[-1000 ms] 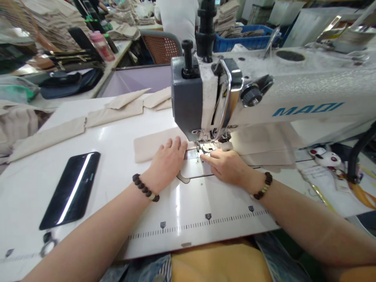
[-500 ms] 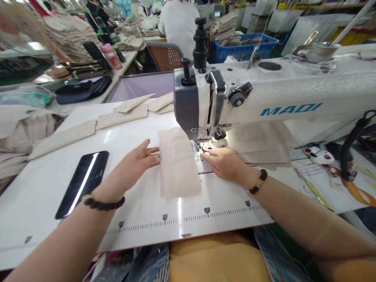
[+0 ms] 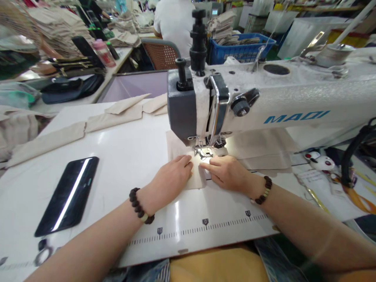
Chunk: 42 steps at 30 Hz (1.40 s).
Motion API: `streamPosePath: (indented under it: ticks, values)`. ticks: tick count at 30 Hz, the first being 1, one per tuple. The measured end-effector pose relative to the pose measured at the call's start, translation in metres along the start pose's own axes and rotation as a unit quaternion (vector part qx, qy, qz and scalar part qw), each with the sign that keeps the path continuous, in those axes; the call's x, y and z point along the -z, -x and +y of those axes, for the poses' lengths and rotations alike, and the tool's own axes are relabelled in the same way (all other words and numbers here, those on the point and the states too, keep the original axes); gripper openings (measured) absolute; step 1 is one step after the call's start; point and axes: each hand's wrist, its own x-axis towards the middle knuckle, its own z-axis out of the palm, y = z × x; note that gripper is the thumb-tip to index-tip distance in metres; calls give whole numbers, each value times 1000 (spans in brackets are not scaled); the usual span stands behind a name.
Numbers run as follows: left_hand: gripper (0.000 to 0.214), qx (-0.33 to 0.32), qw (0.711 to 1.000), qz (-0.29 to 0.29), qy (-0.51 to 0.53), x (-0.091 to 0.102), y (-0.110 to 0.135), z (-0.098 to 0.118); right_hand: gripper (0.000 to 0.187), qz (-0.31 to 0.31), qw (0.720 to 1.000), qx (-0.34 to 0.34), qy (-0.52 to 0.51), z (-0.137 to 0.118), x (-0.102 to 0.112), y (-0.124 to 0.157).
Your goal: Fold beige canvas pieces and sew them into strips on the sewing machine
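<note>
A beige fabric piece (image 3: 197, 178) lies under the sewing machine's presser foot (image 3: 205, 152), its far part behind the machine head. My left hand (image 3: 172, 177) rests on this piece with fingers stretched flat, covering much of it. Just right of the foot, my right hand (image 3: 230, 172) lies low over the machine bed, its index finger reaching toward the fabric's right edge. Whether that fingertip touches the cloth I cannot tell. Neither hand grips anything. More beige panels (image 3: 264, 150) are stacked under the machine arm (image 3: 293, 98), beyond my right hand.
A black phone (image 3: 67, 196) and a small ring-shaped item (image 3: 43, 252) lie at left. Folded beige strips (image 3: 114, 118) run along the table's far side. Scissors with orange handles (image 3: 360, 199) sit at right. A blue crate (image 3: 241, 49) and a seated person (image 3: 174, 23) are beyond.
My left hand has moved right, from the fabric's left edge onto its top. The fabric has shifted under the presser foot. My right hand stays beside the foot. The view has shifted slightly.
</note>
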Motion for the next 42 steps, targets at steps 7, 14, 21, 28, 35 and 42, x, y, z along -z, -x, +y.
streamPosePath:
  ticks: [7,14,21,28,35,42]
  values:
    - [18,20,999,31,29,-2,-10,-13,20,-18,1000,10,2,-3,-3,-1]
    - [16,3,997,71,29,-4,-11,-18,21,-12,1000,-8,12,-5,-4,-4]
    - [17,9,997,72,39,-3,-13,-20,21,0,1000,-15,6,-6,-4,-5]
    - [16,9,996,77,41,-5,-13,-20,22,5,1000,-15,-3,-5,-5,-5]
    - [17,2,996,77,36,-4,-13,-22,23,17,1000,-12,-1,-4,-5,-4]
    - [13,-92,994,16,65,-2,2,-10,23,13,996,80,-28,-1,-4,0]
